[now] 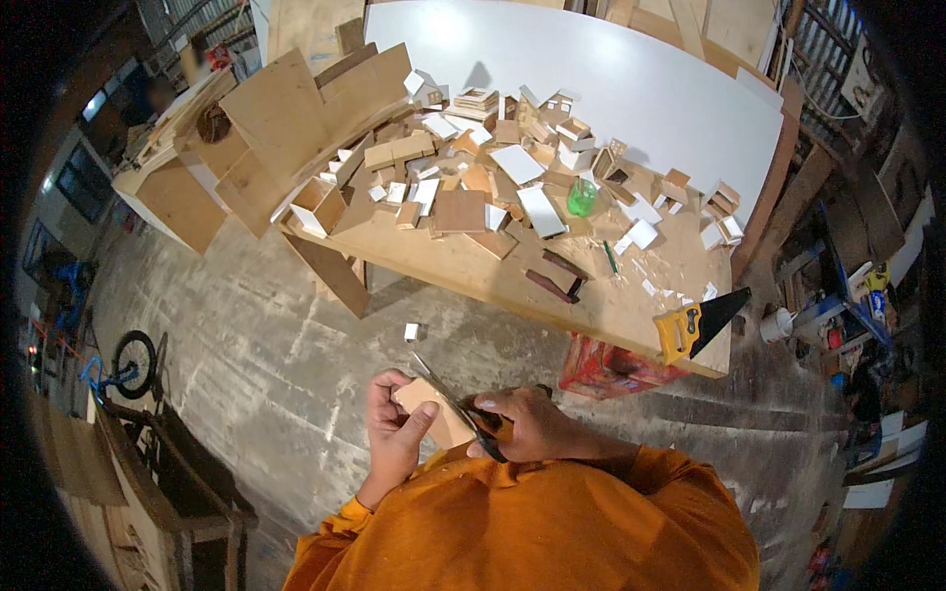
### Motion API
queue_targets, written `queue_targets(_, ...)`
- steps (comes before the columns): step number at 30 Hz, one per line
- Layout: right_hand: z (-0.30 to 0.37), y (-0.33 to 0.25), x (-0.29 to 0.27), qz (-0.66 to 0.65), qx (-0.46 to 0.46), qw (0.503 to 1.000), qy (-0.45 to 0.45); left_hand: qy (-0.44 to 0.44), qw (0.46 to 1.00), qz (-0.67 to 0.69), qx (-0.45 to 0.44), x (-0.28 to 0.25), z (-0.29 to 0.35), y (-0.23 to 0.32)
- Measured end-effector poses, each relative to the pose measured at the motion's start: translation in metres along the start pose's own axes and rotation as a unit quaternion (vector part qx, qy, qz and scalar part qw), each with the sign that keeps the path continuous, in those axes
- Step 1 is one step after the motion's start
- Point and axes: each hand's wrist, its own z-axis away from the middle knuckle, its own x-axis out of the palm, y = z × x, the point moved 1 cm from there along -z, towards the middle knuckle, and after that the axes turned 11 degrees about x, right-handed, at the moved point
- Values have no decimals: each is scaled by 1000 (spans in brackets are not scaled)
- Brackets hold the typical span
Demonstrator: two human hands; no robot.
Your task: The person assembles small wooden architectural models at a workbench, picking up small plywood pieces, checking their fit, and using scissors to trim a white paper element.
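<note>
My left hand (392, 426) is closed on a small tan rectangular piece of thin board (448, 426), thumb on its face and fingers behind it. Closed round the black handle of what looks like a pair of scissors (428, 371) is my right hand (532, 426). The long metal blade lies along the board's right edge, pointing up and to the left. Both hands are in front of my orange top, short of the workbench. My right fingers hide part of the handle.
On the wooden workbench (394, 254) lie many wood and white offcuts, small model houses, a green plastic container (581, 199), a dark U-shaped wooden piece (558, 277) and a handsaw (702, 327) at the right corner. A small white block (411, 333) shows beyond my left hand.
</note>
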Motion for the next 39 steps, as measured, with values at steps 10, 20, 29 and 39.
queue_targets(10, -5, 11, -8, -1, 5, 1000, 10, -26, 998, 15, -51, 3, -15, -10)
queue_targets(20, -14, 41, -22, -1, 43, 999, 18, -27, 997, -10, -70, 16, -41, -29)
queue_targets(29, -36, 66, -88, -19, 56, 998, -3, 29, 970, 186, -151, 43, -92, -60)
queue_targets(39, -50, 99, -142, 15, 7, 999, 41, -13, 966, 187, -179, 100, -136, -105)
